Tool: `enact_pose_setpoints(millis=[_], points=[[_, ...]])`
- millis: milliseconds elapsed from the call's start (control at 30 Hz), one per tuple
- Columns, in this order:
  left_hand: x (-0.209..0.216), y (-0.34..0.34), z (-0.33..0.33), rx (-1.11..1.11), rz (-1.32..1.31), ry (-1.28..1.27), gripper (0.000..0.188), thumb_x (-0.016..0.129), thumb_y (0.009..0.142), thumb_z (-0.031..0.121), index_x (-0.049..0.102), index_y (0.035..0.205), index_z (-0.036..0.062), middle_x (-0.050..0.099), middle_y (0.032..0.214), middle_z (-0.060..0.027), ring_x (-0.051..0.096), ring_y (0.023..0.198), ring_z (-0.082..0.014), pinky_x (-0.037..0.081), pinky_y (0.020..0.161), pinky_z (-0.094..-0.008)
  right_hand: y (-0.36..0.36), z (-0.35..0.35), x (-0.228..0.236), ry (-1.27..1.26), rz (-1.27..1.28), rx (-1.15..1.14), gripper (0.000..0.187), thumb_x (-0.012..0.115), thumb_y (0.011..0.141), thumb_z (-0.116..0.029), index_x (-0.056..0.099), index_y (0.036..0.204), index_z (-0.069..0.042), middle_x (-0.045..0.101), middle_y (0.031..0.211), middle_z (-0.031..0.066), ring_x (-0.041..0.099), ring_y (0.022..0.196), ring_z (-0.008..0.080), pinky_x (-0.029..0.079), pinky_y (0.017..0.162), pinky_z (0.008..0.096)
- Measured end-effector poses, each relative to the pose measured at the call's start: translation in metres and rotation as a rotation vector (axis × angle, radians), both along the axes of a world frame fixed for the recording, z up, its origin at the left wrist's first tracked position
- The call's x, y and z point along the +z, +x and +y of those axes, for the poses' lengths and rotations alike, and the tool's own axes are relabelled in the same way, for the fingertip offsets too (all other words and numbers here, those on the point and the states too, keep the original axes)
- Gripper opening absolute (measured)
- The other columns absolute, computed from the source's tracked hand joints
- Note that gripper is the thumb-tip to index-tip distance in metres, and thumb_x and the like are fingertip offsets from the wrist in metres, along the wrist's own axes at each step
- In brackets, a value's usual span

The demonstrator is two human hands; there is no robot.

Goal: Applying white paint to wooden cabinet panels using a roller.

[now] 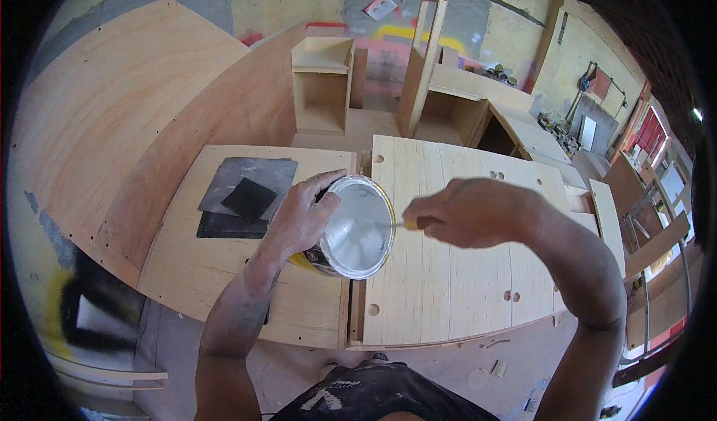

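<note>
Workshop with plywood panels leaning on painted walls. Surface (448, 271): pale plywood boards with drilled holes. One metal can (357, 227), lid on, gripped by the closed left hand (302, 215). Right hand (463, 212), closed on one thin tool (399, 225) touching the lid. Three dark sheets (243, 197) lie left of the left hand.

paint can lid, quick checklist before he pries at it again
1. Left hand gripping the can: ok.
2. Can resting on the plywood panel: ok, but tilted.
3. Tool tip at the lid rim: ok, it meets the right edge.
4. Right hand closed on the tool handle: ok.
5. Lid lifted yet: cannot tell.
6. Dark sheets apart from the can: ok.
</note>
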State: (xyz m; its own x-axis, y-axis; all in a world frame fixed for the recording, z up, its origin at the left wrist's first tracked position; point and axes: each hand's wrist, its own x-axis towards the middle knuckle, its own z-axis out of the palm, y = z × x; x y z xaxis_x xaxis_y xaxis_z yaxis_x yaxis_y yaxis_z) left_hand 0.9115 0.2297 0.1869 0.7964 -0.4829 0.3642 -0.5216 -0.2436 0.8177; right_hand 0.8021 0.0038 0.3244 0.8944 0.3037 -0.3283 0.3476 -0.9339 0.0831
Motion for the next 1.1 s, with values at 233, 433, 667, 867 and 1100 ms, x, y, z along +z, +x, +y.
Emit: enact_pose_setpoints(millis=[233,433,667,867,1100], points=[[0.004,-0.004,-0.005,0.023,-0.029,-0.006,0.042,0.048,0.09,0.005,0.055,0.13,-0.0064,0.064,0.122,-0.02,0.06,0.112,-0.0224,0.042,0.101,-0.0323,-0.009,-0.008,0.038,0.006,-0.043,0.049,0.025,0.051,0.095,-0.023,0.063,0.114,-0.013,0.07,0.103,0.0097,0.066,0.1,0.0286,0.049,0.089,0.0418],[0.008,-0.003,-0.007,-0.034,0.037,0.015,0.042,0.049,0.089,0.005,0.056,0.129,-0.0053,0.062,0.127,-0.0205,0.058,0.117,-0.0232,0.041,0.104,-0.033,-0.001,-0.008,0.016,-0.091,0.061,-0.007,0.032,0.05,0.098,-0.023,0.06,0.127,-0.019,0.071,0.107,0.0037,0.066,0.101,0.0228,0.05,0.09,0.0393],[0.006,0.003,-0.006,0.021,0.002,0.021,0.042,0.048,0.089,0.006,0.057,0.129,-0.0051,0.063,0.125,-0.0206,0.059,0.115,-0.023,0.042,0.103,-0.0331,0.0,-0.009,0.001,-0.033,-0.052,0.007,0.026,0.051,0.098,-0.025,0.062,0.121,-0.016,0.071,0.104,0.0046,0.066,0.102,0.022,0.051,0.09,0.0412],[0.009,0.007,-0.005,0.05,0.004,0.025,0.042,0.047,0.089,0.006,0.057,0.128,-0.0051,0.064,0.123,-0.0207,0.06,0.114,-0.0228,0.043,0.101,-0.0326,-0.006,-0.02,0.046,-0.049,-0.019,0.04,0.03,0.052,0.097,-0.025,0.061,0.124,-0.015,0.071,0.104,0.0065,0.066,0.1,0.024,0.049,0.089,0.0403],[0.01,0.008,-0.006,0.057,-0.024,0.025,0.042,0.048,0.088,0.009,0.058,0.127,-0.0045,0.065,0.12,-0.0223,0.062,0.111,-0.0252,0.044,0.099,-0.0337,-0.001,-0.008,0.013,-0.102,0.016,-0.009,0.032,0.054,0.094,-0.02,0.06,0.125,-0.015,0.07,0.111,0.0044,0.064,0.108,0.0218,0.049,0.094,0.0382]])
